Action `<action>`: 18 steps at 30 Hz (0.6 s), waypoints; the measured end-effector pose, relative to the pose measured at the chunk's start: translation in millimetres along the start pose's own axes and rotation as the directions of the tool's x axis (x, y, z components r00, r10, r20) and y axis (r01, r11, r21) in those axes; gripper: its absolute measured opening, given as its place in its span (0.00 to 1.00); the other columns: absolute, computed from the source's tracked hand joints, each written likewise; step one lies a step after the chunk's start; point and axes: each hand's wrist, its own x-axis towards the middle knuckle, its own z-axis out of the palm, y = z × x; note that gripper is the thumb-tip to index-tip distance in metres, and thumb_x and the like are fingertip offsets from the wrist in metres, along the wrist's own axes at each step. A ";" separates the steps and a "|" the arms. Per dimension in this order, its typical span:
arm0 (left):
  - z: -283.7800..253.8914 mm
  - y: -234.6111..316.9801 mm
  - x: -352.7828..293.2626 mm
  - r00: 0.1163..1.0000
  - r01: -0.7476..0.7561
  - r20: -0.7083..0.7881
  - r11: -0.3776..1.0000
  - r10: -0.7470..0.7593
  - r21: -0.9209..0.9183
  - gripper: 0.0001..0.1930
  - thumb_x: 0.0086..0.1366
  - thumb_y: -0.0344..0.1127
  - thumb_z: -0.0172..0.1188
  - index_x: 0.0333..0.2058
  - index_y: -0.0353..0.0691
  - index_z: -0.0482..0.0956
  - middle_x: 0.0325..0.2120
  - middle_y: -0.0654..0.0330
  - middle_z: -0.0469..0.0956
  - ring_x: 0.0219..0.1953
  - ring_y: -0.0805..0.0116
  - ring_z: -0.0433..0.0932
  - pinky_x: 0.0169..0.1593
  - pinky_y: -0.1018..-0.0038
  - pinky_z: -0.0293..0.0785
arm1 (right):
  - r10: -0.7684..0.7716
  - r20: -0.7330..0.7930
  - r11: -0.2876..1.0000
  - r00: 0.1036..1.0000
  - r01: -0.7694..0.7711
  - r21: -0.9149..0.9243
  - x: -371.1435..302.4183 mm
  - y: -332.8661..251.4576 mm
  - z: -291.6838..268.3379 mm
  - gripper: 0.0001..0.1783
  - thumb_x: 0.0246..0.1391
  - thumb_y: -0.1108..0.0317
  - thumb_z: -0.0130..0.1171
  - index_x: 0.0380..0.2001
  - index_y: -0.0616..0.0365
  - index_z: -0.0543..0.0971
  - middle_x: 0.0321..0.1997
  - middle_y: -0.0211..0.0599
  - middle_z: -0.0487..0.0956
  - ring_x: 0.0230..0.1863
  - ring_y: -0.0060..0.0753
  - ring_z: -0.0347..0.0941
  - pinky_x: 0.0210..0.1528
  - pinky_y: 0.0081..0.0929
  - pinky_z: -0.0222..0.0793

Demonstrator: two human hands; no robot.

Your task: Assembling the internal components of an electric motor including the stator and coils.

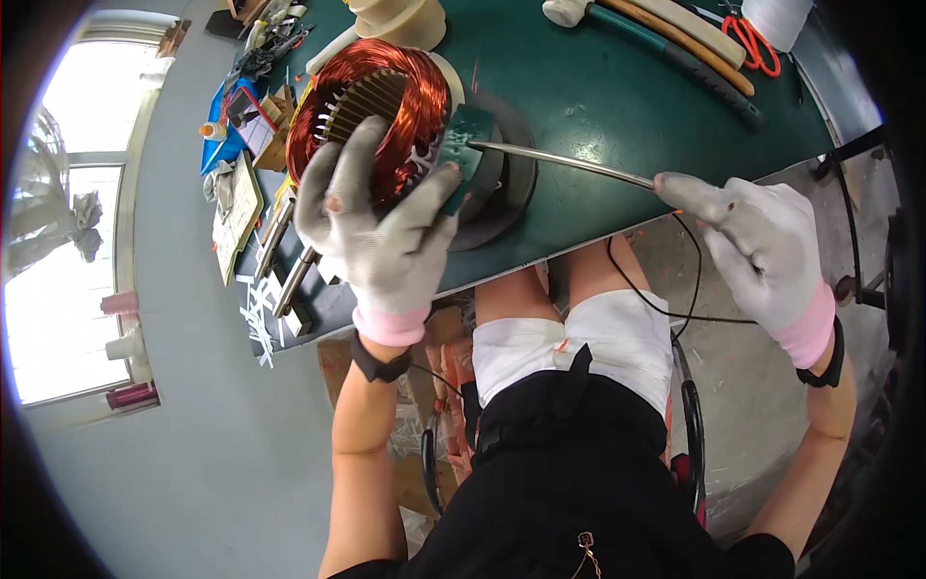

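A motor stator point(424, 82) with thick copper-coloured windings lies tilted on the green bench, its slotted bore partly hidden by my left hand point(386, 232). That gloved hand rests on the stator with its fingers spread over the bore and rim. Its thumb reaches to a dark green block point(470, 135) at the stator's right side. My right hand point(757, 246), gloved too, is closed round the near end of a slim metal rod point(579, 162). The rod's far tip meets the green block. A dark round base point(521, 183) shows beneath the block.
Beyond the rod lie a hammer point(675, 60) with a dark green handle, wooden-handled tools and orange scissors point(755, 43). A white spool point(775, 21) stands at the far right. Left of the stator are metal rods point(294, 282), papers and a blue tray point(224, 145). A black cable point(690, 317) hangs below the bench edge.
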 end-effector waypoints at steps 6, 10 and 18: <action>-14.1 -7.2 6.3 0.997 0.026 0.080 0.999 -0.025 -0.019 0.17 0.37 0.37 0.76 0.31 0.62 0.88 0.58 0.63 0.75 0.58 0.51 0.69 0.60 0.58 0.65 | -0.083 -0.024 0.978 0.996 0.076 -0.196 17.9 -14.8 -9.4 0.09 0.41 0.80 0.60 0.29 0.59 0.80 0.21 0.40 0.66 0.20 0.44 0.66 0.24 0.38 0.57; -10.3 -0.6 13.6 0.985 0.104 0.150 0.987 -0.085 -0.119 0.17 0.37 0.33 0.74 0.32 0.57 0.86 0.55 0.60 0.78 0.52 0.53 0.74 0.59 0.55 0.65 | -0.104 0.044 0.945 0.994 0.113 -0.308 29.5 -19.9 -21.8 0.14 0.41 0.79 0.61 0.35 0.58 0.82 0.21 0.40 0.67 0.20 0.44 0.66 0.24 0.37 0.57; 7.9 8.6 18.6 0.989 0.147 0.029 0.983 -0.144 -0.110 0.12 0.44 0.48 0.75 0.26 0.56 0.82 0.38 0.58 0.77 0.36 0.58 0.74 0.41 0.62 0.62 | 0.065 0.240 0.970 0.969 -0.005 -0.243 106.7 -53.0 -32.5 0.20 0.47 0.80 0.58 0.46 0.62 0.85 0.31 0.41 0.82 0.29 0.35 0.79 0.33 0.31 0.71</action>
